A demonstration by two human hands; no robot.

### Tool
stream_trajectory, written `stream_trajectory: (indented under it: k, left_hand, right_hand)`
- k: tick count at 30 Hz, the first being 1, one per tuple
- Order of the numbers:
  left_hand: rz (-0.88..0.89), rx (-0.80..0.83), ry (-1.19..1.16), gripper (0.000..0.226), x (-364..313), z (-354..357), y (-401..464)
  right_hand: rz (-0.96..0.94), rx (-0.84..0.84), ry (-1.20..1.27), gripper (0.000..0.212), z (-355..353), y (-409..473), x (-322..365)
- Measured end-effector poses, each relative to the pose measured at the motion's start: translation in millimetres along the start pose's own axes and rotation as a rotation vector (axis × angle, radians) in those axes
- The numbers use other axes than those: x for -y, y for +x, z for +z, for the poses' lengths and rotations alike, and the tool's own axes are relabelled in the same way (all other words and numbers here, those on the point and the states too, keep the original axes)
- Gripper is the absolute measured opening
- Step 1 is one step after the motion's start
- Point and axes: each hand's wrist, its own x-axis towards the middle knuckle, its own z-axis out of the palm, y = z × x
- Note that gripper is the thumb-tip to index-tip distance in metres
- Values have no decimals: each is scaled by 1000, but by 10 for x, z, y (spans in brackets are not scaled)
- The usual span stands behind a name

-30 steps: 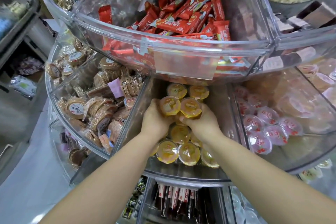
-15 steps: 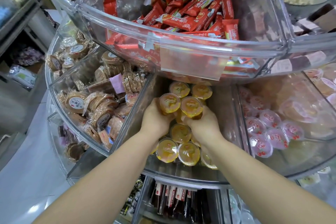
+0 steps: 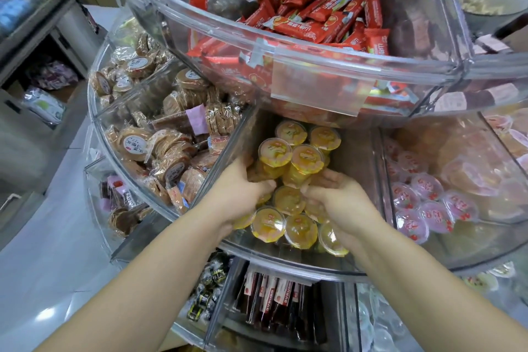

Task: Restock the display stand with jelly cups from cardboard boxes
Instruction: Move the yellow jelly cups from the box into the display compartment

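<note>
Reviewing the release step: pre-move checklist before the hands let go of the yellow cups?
1. Left hand holds a raised yellow cup: ok.
2. Right hand supports the second raised cup: ok.
3. Both are over the yellow-cup compartment, not the pink cups next door: ok.
4. Bare floor space under the held cups: cannot tell, hidden by hands and cups.
5. Clearance below the upper tier: ok, the lids sit lower.
6. Front-row cups inside the rim: ok.
</note>
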Motion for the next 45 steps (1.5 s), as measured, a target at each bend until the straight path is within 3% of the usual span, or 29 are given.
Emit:
stream_trajectory:
  k: [2,4,6,8,11,15,19,21,24,28,31,34,37,39,43,45]
  left_hand:
    - [49,-2,-71,58,-11,-146,-264]
    - [195,-72,-94,44,46,-316,-602]
    - [294,-218,-82,37,178,-465,-937]
    - [284,-374,-61,35,470,-627,-1260]
    - [103,-561,-120,34,1219,-870,-1660]
    - [-287,-715,-188,33,2573,-1015,-2155]
    - [-621,-640,-157,26,3929,-910,-2520]
    - [-748,-514,-69,24,4552,-794,-2606]
    - [-840,-335,7,24,5468,-629,-2519]
    - [-881,-149,123,30,6553,-404,-2151]
    - [-841,-72,170,35,7205,-214,-1813]
    - [-805,-24,371,39,7707,-29,-1537]
    - [-782,54,508,39,8036,114,-1392]
    - [-716,26,597,40,8170,175,-1386]
    - [-654,-48,545,50,8193,160,-1416]
    - [-702,-122,363,56,8056,88,-1487]
  right_hand:
    - [23,-50,168,38,41,-211,17]
    - [-27,-16,133,37,200,-471,-11]
    - [-128,145,8,28,430,-754,-96]
    - [-167,380,-72,21,732,-1022,-292]
    - [-65,651,-195,15,1163,-1267,-878]
    - [186,735,-449,19,1569,-1369,-2158]
    - [586,675,-710,17,1706,-1223,-3545]
    - [661,598,-859,25,1644,-1013,-4229]
    - [628,532,-1082,31,1532,-607,-5221]
    - [564,554,-1310,16,1497,-107,-6201]
    - [358,644,-1657,41,1394,310,-6766]
    - [321,718,-1842,37,1296,660,-7219]
    - [473,761,-1839,35,1284,853,-7536]
    - [524,688,-1733,39,1266,872,-7671]
    - [357,538,-1571,73,1225,816,-7687]
    - [250,534,-1520,70,1237,735,-7566]
